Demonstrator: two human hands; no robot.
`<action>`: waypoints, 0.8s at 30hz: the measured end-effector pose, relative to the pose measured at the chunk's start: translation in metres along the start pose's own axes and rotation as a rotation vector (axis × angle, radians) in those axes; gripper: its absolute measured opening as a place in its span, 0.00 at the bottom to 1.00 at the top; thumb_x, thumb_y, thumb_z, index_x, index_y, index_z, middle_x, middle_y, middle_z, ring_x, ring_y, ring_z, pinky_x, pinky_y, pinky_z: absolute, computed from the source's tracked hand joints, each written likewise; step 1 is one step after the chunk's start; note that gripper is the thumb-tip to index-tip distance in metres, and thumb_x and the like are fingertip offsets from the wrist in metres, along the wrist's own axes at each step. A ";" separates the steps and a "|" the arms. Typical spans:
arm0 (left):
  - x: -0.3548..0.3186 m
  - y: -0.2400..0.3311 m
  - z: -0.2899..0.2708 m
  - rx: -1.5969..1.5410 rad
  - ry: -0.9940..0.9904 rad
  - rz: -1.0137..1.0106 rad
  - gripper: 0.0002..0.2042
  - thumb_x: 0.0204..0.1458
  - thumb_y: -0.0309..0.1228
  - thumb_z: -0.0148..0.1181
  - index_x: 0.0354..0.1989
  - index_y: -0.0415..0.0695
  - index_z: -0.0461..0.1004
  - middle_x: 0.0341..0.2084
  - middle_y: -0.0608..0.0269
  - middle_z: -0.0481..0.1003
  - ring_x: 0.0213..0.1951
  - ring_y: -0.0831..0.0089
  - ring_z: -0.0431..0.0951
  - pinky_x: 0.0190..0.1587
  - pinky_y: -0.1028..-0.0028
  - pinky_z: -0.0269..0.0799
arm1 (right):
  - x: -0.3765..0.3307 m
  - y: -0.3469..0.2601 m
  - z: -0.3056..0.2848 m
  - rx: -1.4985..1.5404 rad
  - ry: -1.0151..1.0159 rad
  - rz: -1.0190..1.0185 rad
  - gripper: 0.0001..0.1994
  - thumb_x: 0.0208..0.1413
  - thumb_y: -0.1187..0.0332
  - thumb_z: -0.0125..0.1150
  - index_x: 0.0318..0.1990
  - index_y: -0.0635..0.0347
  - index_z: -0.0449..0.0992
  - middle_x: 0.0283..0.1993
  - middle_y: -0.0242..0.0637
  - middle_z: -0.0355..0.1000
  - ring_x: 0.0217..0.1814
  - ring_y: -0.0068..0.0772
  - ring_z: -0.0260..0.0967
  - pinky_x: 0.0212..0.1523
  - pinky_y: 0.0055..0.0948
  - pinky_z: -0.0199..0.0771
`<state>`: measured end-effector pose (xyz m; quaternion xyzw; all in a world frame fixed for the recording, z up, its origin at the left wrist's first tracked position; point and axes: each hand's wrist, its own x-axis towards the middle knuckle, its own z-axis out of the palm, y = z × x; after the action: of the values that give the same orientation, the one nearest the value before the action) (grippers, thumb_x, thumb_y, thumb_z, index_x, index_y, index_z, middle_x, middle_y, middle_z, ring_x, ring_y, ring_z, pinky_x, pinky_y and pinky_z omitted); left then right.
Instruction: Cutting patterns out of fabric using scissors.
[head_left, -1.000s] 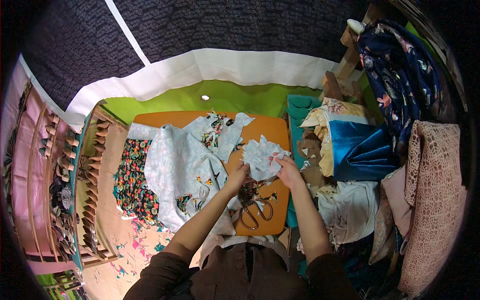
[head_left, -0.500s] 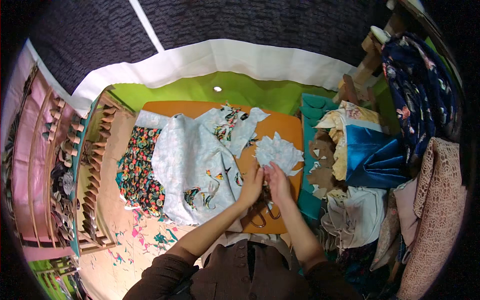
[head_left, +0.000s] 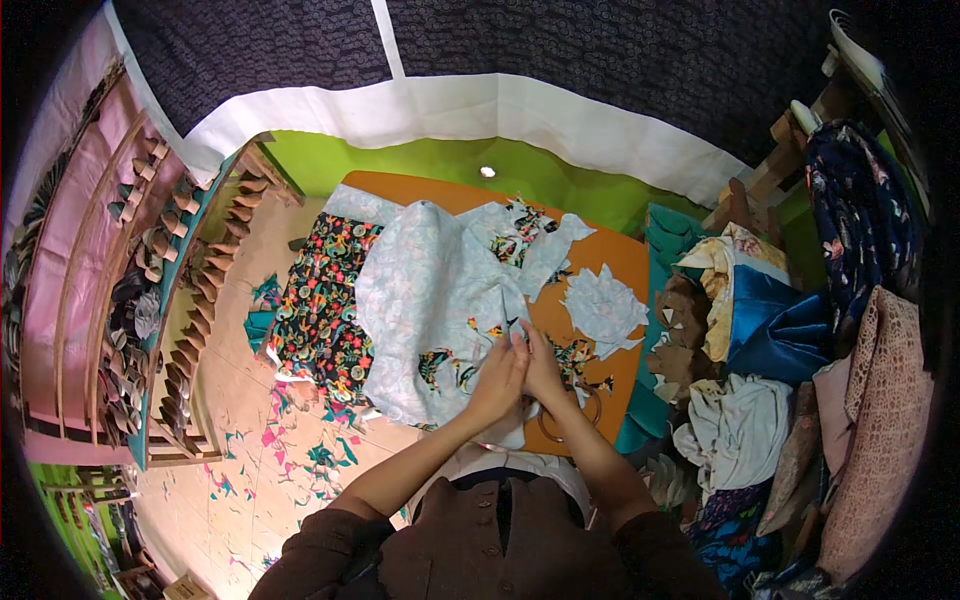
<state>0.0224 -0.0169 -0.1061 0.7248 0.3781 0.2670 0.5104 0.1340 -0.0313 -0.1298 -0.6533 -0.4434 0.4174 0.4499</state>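
1. At the centre of the view, an orange table (head_left: 610, 262) runs from 11 o'clock toward 4 o'clock, bearing all the cloth under work.
2. Across the table's 9 o'clock half lies a pale blue printed cloth (head_left: 430, 300), spread wide, with its near edge drawn toward the person.
3. Beyond the table's 9 o'clock edge a black floral cloth (head_left: 325, 310) hangs down toward the tiled floor (head_left: 240, 470), where coloured scraps are scattered.
4. At 3 o'clock of the table a heap of folded fabrics (head_left: 770, 340) is stacked, blue, cream and white among them.
5. At 1 o'clock of the hands, a pale cut-out piece (head_left: 603, 308) lies flat on the bare orange surface, apart from the large cloth.
6. At 6 o'clock of the pale blue printed cloth, the left hand (head_left: 497, 378) pinches the cloth's near edge between its fingertips.
7. Touching it on its 3 o'clock side, the right hand (head_left: 545, 368) closes its fingers on the same edge; the two hands meet at the fingertips.
8. At 4 o'clock of the right hand, scissors (head_left: 568, 418) rest on the table, their loops partly hidden by the wrist.
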 end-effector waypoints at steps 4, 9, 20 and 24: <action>-0.021 -0.030 -0.057 0.489 0.193 -0.016 0.18 0.49 0.35 0.44 0.45 0.37 0.63 0.49 0.39 0.56 0.52 0.43 0.53 0.54 0.61 0.49 | -0.020 -0.012 0.038 -0.694 0.138 -0.252 0.22 0.46 0.61 0.52 0.47 0.63 0.62 0.43 0.45 0.61 0.46 0.45 0.56 0.46 0.38 0.56; -0.032 -0.054 -0.105 0.623 0.172 0.140 0.21 0.40 0.30 0.51 0.45 0.35 0.62 0.48 0.36 0.56 0.52 0.43 0.54 0.52 0.58 0.52 | 0.006 -0.010 0.059 -0.865 -0.007 -0.188 0.14 0.44 0.60 0.53 0.34 0.61 0.71 0.35 0.41 0.66 0.39 0.44 0.62 0.41 0.39 0.60; -0.047 -0.065 -0.151 0.601 -0.094 0.296 0.28 0.36 0.34 0.57 0.49 0.39 0.59 0.51 0.39 0.53 0.54 0.46 0.52 0.54 0.56 0.49 | 0.004 -0.033 0.026 -0.617 0.614 -0.037 0.29 0.44 0.60 0.54 0.51 0.71 0.55 0.50 0.57 0.55 0.52 0.53 0.53 0.50 0.38 0.55; -0.068 -0.049 -0.147 0.846 -0.338 0.420 0.40 0.26 0.46 0.64 0.51 0.45 0.56 0.55 0.48 0.48 0.58 0.52 0.46 0.54 0.50 0.44 | -0.055 -0.002 0.061 -0.689 0.481 0.177 0.29 0.41 0.60 0.56 0.50 0.68 0.57 0.45 0.54 0.58 0.49 0.53 0.54 0.48 0.41 0.56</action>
<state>-0.1433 0.0160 -0.1027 0.9618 0.2112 0.0662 0.1612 0.0616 -0.0704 -0.1353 -0.8796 -0.3815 0.1178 0.2586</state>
